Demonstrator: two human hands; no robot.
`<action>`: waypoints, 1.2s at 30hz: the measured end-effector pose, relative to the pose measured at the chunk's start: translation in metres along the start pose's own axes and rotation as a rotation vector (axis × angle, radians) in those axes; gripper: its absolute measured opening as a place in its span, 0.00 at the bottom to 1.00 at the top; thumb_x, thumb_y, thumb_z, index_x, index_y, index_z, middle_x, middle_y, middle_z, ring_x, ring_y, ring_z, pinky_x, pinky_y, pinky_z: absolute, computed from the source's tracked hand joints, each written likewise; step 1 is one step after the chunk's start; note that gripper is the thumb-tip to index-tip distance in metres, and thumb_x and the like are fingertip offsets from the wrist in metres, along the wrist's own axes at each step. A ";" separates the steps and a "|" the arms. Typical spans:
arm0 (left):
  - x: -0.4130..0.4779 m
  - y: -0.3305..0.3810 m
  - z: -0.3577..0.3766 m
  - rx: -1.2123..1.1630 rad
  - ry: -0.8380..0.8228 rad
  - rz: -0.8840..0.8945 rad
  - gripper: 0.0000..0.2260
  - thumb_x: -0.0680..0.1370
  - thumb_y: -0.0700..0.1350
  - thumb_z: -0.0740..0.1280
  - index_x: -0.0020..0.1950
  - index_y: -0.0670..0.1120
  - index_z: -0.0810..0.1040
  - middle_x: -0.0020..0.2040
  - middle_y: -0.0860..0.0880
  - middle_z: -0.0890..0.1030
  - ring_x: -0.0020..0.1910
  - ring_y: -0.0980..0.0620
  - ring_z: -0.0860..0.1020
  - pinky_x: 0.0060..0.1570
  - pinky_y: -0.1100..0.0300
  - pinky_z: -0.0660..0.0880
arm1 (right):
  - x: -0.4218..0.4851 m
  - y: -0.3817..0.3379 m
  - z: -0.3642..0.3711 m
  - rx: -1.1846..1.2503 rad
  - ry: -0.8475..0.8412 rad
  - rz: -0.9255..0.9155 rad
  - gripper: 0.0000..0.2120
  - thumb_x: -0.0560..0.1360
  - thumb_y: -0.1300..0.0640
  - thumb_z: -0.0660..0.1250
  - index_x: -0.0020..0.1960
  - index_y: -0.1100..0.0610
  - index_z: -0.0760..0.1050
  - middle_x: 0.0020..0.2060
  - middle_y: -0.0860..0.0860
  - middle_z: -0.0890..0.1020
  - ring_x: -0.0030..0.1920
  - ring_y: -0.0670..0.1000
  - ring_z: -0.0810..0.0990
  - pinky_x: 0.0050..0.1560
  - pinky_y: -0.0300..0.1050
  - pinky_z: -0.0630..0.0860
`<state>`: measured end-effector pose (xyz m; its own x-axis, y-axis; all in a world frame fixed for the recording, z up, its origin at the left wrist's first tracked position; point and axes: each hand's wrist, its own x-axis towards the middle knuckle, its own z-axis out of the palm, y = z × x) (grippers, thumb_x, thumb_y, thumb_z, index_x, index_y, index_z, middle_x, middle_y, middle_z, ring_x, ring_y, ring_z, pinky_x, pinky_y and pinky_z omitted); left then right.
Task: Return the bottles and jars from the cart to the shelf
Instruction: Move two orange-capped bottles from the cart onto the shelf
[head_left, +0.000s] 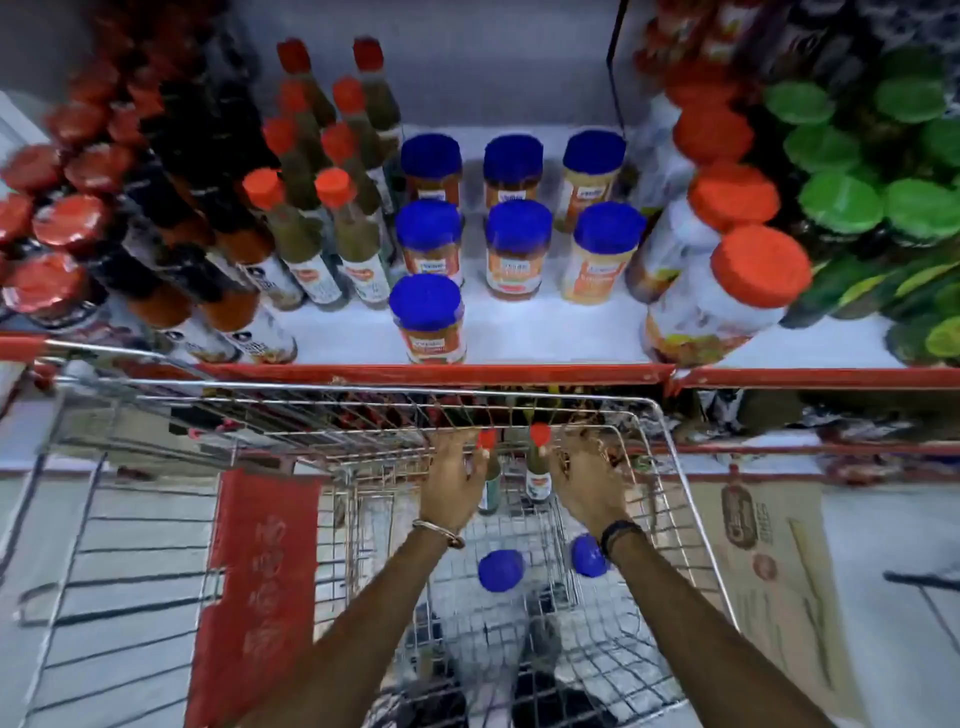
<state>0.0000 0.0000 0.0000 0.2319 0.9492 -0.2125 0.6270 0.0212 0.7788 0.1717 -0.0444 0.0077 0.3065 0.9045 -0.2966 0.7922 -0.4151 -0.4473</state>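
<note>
Head view. The cart (670, 467) is parked against the red front edge of the shelf (519, 332). Seven blue-lidded jars (430, 317) are already set on the white shelf board, in rows between the red-capped sauce bottles (358, 239) on one side and the large orange-lidded jars (727, 296) on the other. An open space is seen at the front of the board, just beside the nearest blue-lidded jar.

Four items are seen in the cart. Two slim bottles stand upright at its far end: the left bottle (488, 467) and the right bottle (538, 462), each with a red cap. Two blue-lidded jars stand nearer the person: one (501, 570) between the forearms, the other (587, 555) partly hidden by the right wrist.

The left hand (452, 480) is wrapped around the left bottle, fingers curled at its neck. The right hand (584, 478) is placed against the right bottle; because of blur, it cannot be told whether the fingers are closed on it.

The task is judged to be well advanced but unfinished: both bottles are not yet lifted clear of the cart, and both jars remain untouched.
</note>
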 end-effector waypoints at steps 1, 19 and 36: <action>0.007 -0.010 0.008 -0.035 -0.003 -0.052 0.17 0.75 0.50 0.57 0.60 0.45 0.72 0.58 0.41 0.78 0.56 0.41 0.76 0.57 0.46 0.74 | 0.008 0.004 0.008 0.025 -0.002 0.012 0.21 0.78 0.45 0.55 0.63 0.57 0.69 0.38 0.55 0.79 0.40 0.59 0.79 0.33 0.45 0.72; 0.054 -0.043 0.076 -0.187 0.130 -0.370 0.09 0.73 0.36 0.67 0.52 0.41 0.71 0.44 0.43 0.80 0.41 0.47 0.77 0.42 0.59 0.67 | 0.054 0.035 0.081 0.606 0.050 0.080 0.13 0.71 0.61 0.70 0.54 0.59 0.73 0.50 0.51 0.78 0.49 0.48 0.76 0.51 0.38 0.74; -0.051 -0.007 -0.056 -0.203 0.116 0.062 0.16 0.71 0.45 0.72 0.57 0.43 0.75 0.46 0.47 0.81 0.45 0.49 0.80 0.48 0.52 0.79 | -0.050 -0.041 -0.002 0.438 0.001 -0.156 0.18 0.69 0.54 0.73 0.56 0.57 0.74 0.49 0.53 0.83 0.49 0.51 0.80 0.49 0.46 0.76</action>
<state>-0.0574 -0.0310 0.0382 0.1707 0.9802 -0.1003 0.4490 0.0132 0.8934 0.1251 -0.0722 0.0424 0.2020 0.9594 -0.1969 0.5310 -0.2762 -0.8011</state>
